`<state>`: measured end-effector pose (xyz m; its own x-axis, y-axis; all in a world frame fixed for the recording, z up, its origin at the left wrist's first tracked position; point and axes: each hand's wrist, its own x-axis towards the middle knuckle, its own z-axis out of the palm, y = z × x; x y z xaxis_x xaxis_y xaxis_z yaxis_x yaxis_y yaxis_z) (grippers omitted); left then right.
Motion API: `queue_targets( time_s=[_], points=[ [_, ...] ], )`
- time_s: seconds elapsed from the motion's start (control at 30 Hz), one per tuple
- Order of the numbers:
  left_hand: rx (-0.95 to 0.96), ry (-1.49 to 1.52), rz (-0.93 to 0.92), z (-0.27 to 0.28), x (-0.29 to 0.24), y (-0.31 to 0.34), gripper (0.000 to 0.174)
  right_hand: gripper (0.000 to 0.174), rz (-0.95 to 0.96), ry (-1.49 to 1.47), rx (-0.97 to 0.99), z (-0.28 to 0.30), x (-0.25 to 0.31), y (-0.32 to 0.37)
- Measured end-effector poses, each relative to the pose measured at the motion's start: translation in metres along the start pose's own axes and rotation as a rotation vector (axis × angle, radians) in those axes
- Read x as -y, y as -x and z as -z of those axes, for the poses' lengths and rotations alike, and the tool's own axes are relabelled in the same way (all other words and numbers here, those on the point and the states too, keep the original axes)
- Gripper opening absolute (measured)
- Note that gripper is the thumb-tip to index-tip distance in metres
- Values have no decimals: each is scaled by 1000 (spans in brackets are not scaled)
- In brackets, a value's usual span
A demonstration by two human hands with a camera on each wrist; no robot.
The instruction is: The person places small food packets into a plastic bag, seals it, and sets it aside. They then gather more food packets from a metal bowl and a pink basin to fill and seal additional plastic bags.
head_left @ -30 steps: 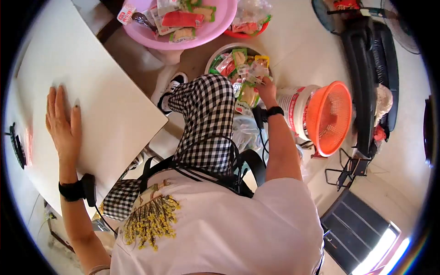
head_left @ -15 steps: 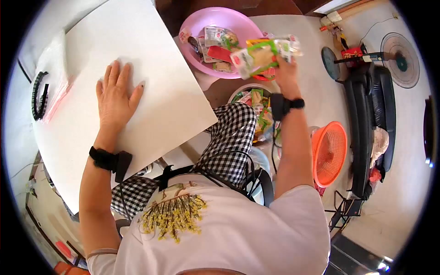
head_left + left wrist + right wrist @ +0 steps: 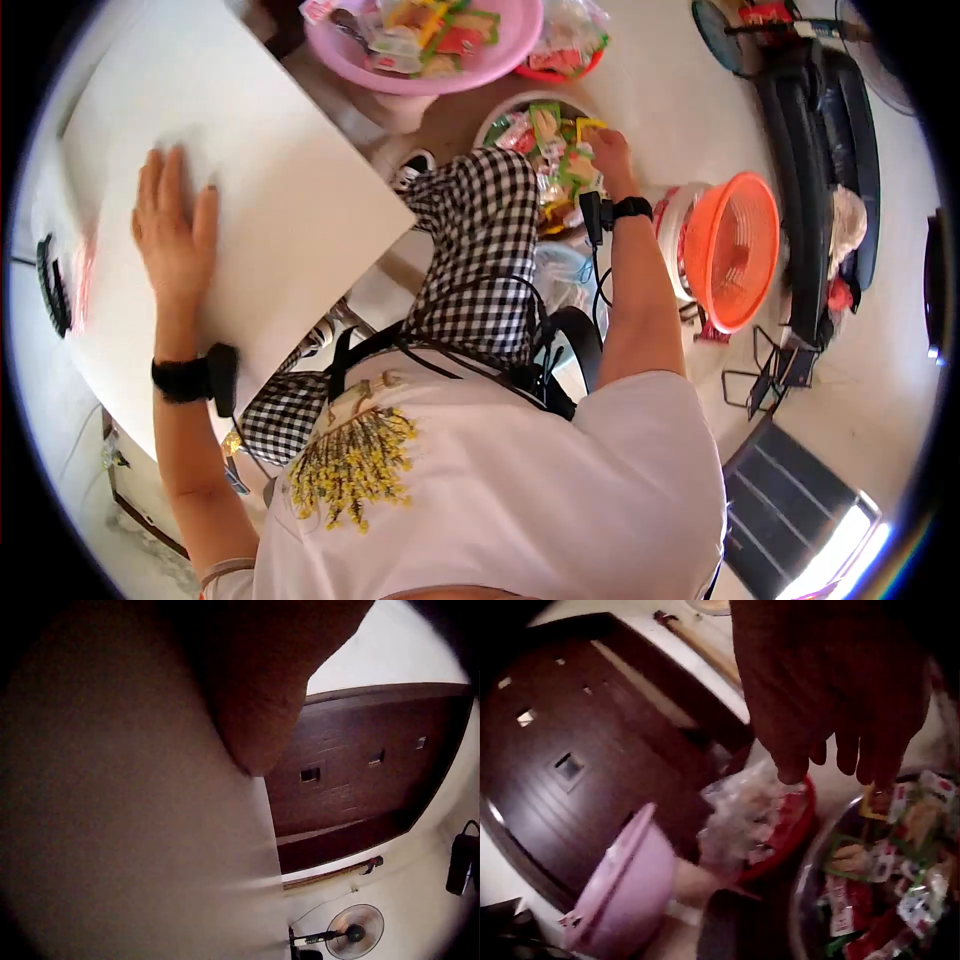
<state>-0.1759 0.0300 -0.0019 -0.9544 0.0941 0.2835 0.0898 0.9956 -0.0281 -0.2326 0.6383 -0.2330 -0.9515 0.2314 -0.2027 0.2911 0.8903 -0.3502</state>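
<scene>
My left hand (image 3: 175, 230) lies palm down with straight fingers on the white tabletop (image 3: 270, 190). In the left wrist view a dark part of that hand (image 3: 259, 712) shows above the pale surface. My right hand (image 3: 612, 160) is over the right side of a metal bowl (image 3: 485, 130) full of snack packets (image 3: 545, 125). Seen from the right wrist, its fingers point down, loosely extended, with fingertips right at a yellow-edged packet (image 3: 876, 804). Other packets there have green borders or red wrapping.
Beyond the bowl stands a pink basin (image 3: 522, 40) with several packets inside. Beside it, a red basin (image 3: 590, 65) holds clear plastic and packets. An orange colander (image 3: 755, 250) and a white bucket (image 3: 680, 215) are at the right, before a black sofa (image 3: 800, 190).
Half a second ago my right hand carried green-bordered packets beside the pink basin; now it is back at the metal bowl without them. More packets show in the basin. My left hand stays on the tabletop.
</scene>
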Motion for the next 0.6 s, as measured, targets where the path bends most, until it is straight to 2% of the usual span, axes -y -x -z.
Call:
queue_targets(
  time_s=[0.03, 0.1, 0.17, 0.23, 0.33, 0.37, 0.47, 0.5, 0.6],
  points=[
    [-6, -24, -36, -2, 4, 1, 54, 36, 148, 437, 127, 0, -31, 12],
    [14, -27, -66, -4, 11, 1, 52, 40, 70, 605, 325, -19, -101, 29],
    [33, -11, -100, -2, 16, 1, 51, 47, -332, 188, 318, -52, -142, 51],
    [51, 68, -150, 2, 18, -2, 50, 54, -667, -109, 182, -77, -151, 85],
    [92, 104, -123, 6, 14, -2, 51, 68, -659, -37, 51, -73, -103, 106],
    [92, 60, -157, 4, 20, 0, 50, 73, -647, -43, -3, -97, -117, 104],
    [137, 96, -117, 6, 17, 2, 50, 82, -652, -159, 14, -139, -145, 100],
    [145, 111, -113, 6, 20, 3, 50, 93, -747, -324, 1, -154, -150, 100],
    [169, 144, -104, 9, 27, 7, 51, 103, -899, -601, 27, -110, -69, 102]
  ],
)
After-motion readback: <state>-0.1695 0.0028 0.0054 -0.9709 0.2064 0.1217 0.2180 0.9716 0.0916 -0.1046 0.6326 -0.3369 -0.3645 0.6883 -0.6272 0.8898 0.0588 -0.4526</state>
